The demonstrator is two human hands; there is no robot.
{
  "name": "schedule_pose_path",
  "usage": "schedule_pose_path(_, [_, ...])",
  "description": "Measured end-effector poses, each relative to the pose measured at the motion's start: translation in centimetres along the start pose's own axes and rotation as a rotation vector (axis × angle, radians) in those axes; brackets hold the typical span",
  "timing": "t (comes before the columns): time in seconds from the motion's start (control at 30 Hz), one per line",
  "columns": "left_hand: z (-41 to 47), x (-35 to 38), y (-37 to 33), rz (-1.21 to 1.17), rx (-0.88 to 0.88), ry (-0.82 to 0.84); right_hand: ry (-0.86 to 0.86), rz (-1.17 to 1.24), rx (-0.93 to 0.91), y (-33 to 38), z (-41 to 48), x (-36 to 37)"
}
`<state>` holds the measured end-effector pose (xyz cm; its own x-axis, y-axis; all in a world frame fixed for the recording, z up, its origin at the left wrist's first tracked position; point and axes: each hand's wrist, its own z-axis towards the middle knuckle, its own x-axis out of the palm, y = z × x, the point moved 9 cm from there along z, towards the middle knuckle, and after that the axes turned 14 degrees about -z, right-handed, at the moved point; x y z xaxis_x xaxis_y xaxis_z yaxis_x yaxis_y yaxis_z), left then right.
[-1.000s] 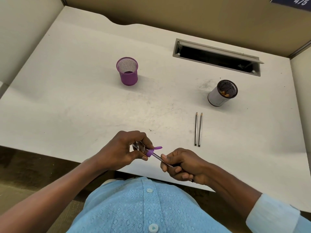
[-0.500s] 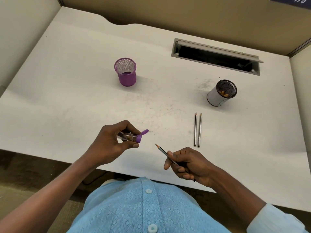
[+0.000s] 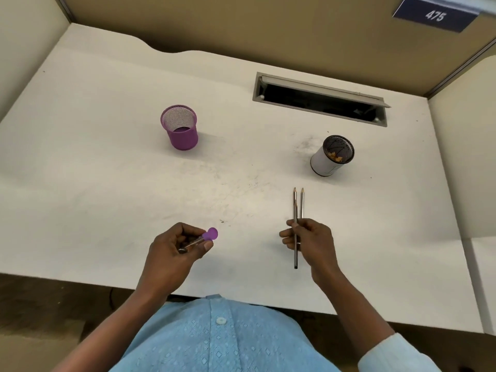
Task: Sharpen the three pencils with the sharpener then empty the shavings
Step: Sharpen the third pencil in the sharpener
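My left hand [image 3: 175, 248] grips a clear tube sharpener with a purple cap [image 3: 208, 234] low over the desk's near edge. My right hand [image 3: 311, 241] pinches a grey pencil [image 3: 295, 257], held point away from me. Its tip overlaps two other pencils [image 3: 302, 202] that lie side by side on the white desk [image 3: 107, 183], points facing away. A white can [image 3: 331, 157] with a dark inside and brown shavings stands beyond the pencils to the right.
A purple mesh cup [image 3: 181, 127] stands at the middle left of the desk. A grey cable slot [image 3: 319, 99] with an open flap lies at the back right. Beige partition walls close in the back and sides.
The pencil came out of the sharpener. My right hand carried it right and turned it to line up with the two lying pencils. My left hand drew the sharpener left.
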<state>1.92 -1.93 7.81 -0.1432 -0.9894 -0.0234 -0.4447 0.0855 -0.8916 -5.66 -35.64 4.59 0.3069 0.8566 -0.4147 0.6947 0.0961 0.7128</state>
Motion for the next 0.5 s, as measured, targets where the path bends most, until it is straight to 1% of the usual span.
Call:
schedule_pose_path(0.1, [-0.1,0.3,0.2,0.016,-0.01,-0.002,-0.217,-0.222,-0.04,0.6,2.5,-3.2])
schedule_pose_path(0.23, [0.1,1.1,0.0,0.037,-0.004,0.027,-0.393,-0.41,0.0,0.8,5.0,-5.7])
schedule_pose_path(0.33, [0.3,1.4,0.0,0.044,-0.005,0.027,-0.465,-0.484,0.031,1.0,6.2,-6.3])
schedule_pose_path(0.5, [0.3,1.8,-0.1,0.05,-0.011,0.027,-0.476,-0.508,0.124,0.0,7.8,-6.1])
